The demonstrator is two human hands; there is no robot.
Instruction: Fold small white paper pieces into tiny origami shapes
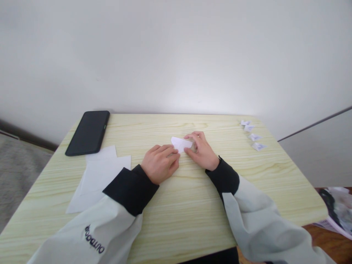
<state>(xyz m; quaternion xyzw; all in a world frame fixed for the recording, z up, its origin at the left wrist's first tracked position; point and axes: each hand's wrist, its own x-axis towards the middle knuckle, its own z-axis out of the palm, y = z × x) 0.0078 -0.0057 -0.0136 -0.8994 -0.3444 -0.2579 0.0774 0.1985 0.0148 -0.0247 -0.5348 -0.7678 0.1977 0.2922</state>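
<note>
Small white paper (180, 144) is half lost: its near end goes under the left hand (161, 163), its far end under the right hand (202, 150). Pinching or just pressing? Can't tell. Out beyond the right hand sit four tiny paper bits (253, 136), too small to make out their shape. Left of the left hand, loose sheets (104, 172) slip under the sleeve (129, 189). Behind and right of the right hand, blurred clutter (337, 209) is cut off at the picture's edge.
</note>
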